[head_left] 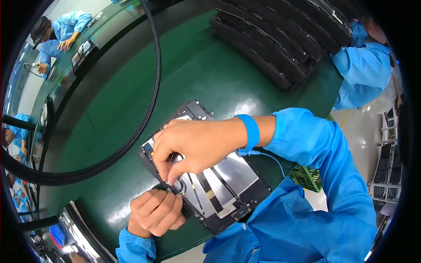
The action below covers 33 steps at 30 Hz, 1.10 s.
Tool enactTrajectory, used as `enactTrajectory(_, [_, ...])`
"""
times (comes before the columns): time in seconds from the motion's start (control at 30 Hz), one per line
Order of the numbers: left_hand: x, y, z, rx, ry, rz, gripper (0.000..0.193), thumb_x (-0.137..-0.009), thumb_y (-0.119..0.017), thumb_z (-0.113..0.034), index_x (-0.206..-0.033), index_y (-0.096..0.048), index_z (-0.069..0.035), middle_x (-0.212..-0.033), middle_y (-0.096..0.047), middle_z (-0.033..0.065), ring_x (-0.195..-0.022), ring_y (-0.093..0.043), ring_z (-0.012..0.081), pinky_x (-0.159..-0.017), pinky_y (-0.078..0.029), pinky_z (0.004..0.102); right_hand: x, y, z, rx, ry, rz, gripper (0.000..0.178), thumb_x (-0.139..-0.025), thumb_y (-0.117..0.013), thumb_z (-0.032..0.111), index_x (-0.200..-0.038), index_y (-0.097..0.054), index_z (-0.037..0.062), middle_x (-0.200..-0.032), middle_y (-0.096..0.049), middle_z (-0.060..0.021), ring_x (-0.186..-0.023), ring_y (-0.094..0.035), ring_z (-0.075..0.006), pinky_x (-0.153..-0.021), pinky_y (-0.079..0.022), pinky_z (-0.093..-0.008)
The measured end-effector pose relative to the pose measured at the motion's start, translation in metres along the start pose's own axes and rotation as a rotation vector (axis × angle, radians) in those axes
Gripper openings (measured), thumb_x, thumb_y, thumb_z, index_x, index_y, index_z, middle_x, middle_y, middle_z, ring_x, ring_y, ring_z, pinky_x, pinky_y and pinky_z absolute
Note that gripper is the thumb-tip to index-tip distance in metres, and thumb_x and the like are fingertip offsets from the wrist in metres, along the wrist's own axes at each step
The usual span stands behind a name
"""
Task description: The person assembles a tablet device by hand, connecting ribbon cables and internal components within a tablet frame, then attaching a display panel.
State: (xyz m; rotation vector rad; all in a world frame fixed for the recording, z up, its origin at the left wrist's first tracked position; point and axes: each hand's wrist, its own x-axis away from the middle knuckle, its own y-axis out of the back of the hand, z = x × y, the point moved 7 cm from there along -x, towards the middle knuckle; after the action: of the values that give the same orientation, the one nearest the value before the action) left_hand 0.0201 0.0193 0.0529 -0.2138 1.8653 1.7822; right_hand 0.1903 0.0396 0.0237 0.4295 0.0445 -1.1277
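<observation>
An opened tablet-like device [240,175] lies tilted on the green table, its silver battery panels, dark ribbon cables [209,193] and black frame exposed. Over its left edge, my right hand [188,142] has thumb and forefinger pinched together; what sits between the tips is too small to name. A thin dark wire curves under that palm. My left hand [158,212] is curled closed against the device's lower left edge, just below the right fingertips, and its fingers hide whatever it grips. A blue wrist strap [250,133] with a light blue cord circles my right wrist.
A thick black braided cable [154,94] arcs over the table's left side. Black padded cases [272,41] are stacked at the far right, beside a person's blue sleeve [364,70]. A green crate [305,177] stands below the table edge. Co-workers [61,33] sit at the left.
</observation>
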Motion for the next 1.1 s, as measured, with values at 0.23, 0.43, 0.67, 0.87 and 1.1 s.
enactTrajectory(0.23, [-0.008,-0.004,0.001,-0.037,0.024,-0.032,0.02,-0.079,-0.073,-0.017,-0.094,-0.078,-0.004,-0.085,-0.07,0.0057,-0.074,-0.067,0.0205,-0.065,-0.056,0.0303,0.006,0.006,-0.001,-0.005,0.057,-0.079,0.012,-0.087,-0.087,0.016,-0.09,-0.082,0.0048,-0.084,-0.076,-0.0084,-0.085,-0.069,-0.0277,-0.08,-0.052,-0.043])
enactTrajectory(0.43, [-0.008,-0.003,0.008,-0.018,0.044,-0.067,0.02,-0.076,-0.073,-0.016,-0.092,-0.077,-0.004,-0.084,-0.07,0.0062,-0.072,-0.067,0.0211,-0.061,-0.056,0.0308,-0.002,0.003,-0.004,-0.021,0.042,-0.099,0.011,-0.088,-0.086,0.014,-0.091,-0.083,0.004,-0.084,-0.077,-0.0088,-0.085,-0.07,-0.0262,-0.079,-0.055,-0.0401])
enactTrajectory(0.67, [-0.003,-0.001,0.011,-0.061,0.059,-0.046,0.02,-0.076,-0.073,-0.015,-0.093,-0.078,-0.004,-0.084,-0.07,0.0063,-0.073,-0.068,0.0219,-0.063,-0.059,0.0331,-0.005,0.007,-0.003,0.012,0.048,-0.226,0.011,-0.086,-0.087,0.012,-0.092,-0.086,0.0034,-0.081,-0.075,-0.0083,-0.077,-0.065,-0.0237,-0.07,-0.052,-0.0392])
enactTrajectory(0.87, [-0.002,0.001,0.012,-0.051,0.055,-0.028,0.022,-0.074,-0.074,-0.014,-0.093,-0.079,-0.004,-0.085,-0.071,0.0066,-0.073,-0.069,0.0223,-0.064,-0.06,0.0341,-0.008,0.006,-0.007,0.002,0.029,-0.246,0.011,-0.086,-0.087,0.012,-0.093,-0.086,0.003,-0.08,-0.075,-0.0091,-0.078,-0.066,-0.0241,-0.069,-0.052,-0.0395])
enactTrajectory(1.1, [-0.024,-0.01,0.016,-0.045,0.023,-0.043,0.022,-0.071,-0.075,-0.014,-0.088,-0.076,-0.002,-0.08,-0.069,0.0069,-0.069,-0.067,0.0228,-0.062,-0.059,0.0338,0.007,0.022,-0.009,-0.006,-0.008,-0.327,0.014,-0.088,-0.083,0.007,-0.1,-0.086,0.0014,-0.087,-0.076,-0.0131,-0.074,-0.068,-0.0239,-0.067,-0.054,-0.0368])
